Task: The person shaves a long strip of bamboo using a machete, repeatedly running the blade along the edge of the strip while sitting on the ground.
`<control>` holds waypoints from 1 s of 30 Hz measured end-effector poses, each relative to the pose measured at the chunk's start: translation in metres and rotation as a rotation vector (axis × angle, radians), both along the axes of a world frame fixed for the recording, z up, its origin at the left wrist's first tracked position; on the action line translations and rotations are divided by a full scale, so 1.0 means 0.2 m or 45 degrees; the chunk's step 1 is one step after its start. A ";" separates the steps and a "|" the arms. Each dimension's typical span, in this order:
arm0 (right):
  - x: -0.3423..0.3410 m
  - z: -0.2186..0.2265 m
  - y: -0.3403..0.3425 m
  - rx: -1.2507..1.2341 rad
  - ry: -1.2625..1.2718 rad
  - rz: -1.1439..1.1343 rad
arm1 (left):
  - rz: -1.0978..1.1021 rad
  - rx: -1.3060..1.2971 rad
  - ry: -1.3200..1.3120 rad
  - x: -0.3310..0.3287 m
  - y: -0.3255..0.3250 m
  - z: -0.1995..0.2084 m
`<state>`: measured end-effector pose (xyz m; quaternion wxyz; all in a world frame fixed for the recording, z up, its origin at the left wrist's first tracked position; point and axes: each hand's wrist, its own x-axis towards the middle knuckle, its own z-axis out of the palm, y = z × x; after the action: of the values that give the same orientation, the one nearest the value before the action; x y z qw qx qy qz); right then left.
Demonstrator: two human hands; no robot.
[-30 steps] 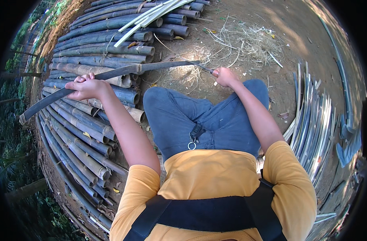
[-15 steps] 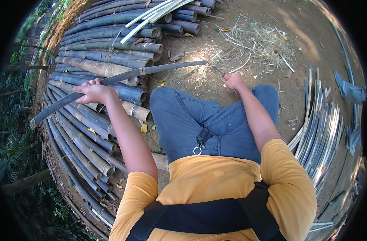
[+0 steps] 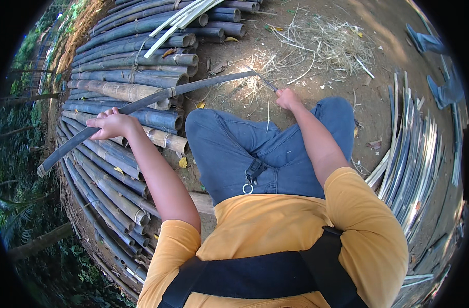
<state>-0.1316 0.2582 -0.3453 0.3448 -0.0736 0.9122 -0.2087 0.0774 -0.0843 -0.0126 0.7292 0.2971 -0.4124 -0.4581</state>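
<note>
Holding, left hand (image 3: 110, 124): fingers wrapped around bamboo strip (image 3: 152, 97), left of frame centre.
Strip: slants from middle left to upper centre.
Right hand (image 3: 290, 99): closed on knife (image 3: 268, 83); handle mostly hidden, blade contact with strip unclear.
Bystander (image 3: 432, 44): upper right, legs only, rest cut off.

The right hand (image 3: 287, 98) hides the grip end of the knife (image 3: 267, 83); whether it touches the bamboo strip (image 3: 208, 82) is too small to tell. The top edge cuts off the pale slats (image 3: 181, 21), the right rim another person's legs (image 3: 433, 44).
</note>
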 end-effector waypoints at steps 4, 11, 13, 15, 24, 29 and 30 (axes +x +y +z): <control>0.05 0.12 -0.05 -0.089 -0.007 0.099 | 0.064 0.019 -0.002 0.05 0.00 -0.03; 0.05 0.03 -0.04 -0.060 0.025 -0.005 | 0.027 -0.003 -0.018 0.00 0.04 0.00; 0.05 0.05 -0.04 -0.157 -0.006 0.160 | 0.078 0.008 -0.007 -0.02 0.07 0.00; 0.08 0.05 -0.08 -0.171 -0.010 0.213 | 0.126 -0.005 -0.060 0.03 0.04 0.01; 0.07 0.02 -0.11 -0.209 0.073 0.316 | 0.125 -0.024 -0.056 0.00 0.04 0.00; 0.07 -0.07 -0.05 -0.099 -0.005 -0.139 | 0.112 0.009 -0.091 -0.01 0.02 0.00; 0.06 -0.08 -0.04 -0.073 0.009 -0.122 | 0.099 -0.004 -0.087 -0.02 0.03 0.00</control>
<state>-0.1202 0.2497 -0.3611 0.3289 -0.0404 0.9095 -0.2508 0.0737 -0.0785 -0.0118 0.7325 0.3272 -0.4261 -0.4181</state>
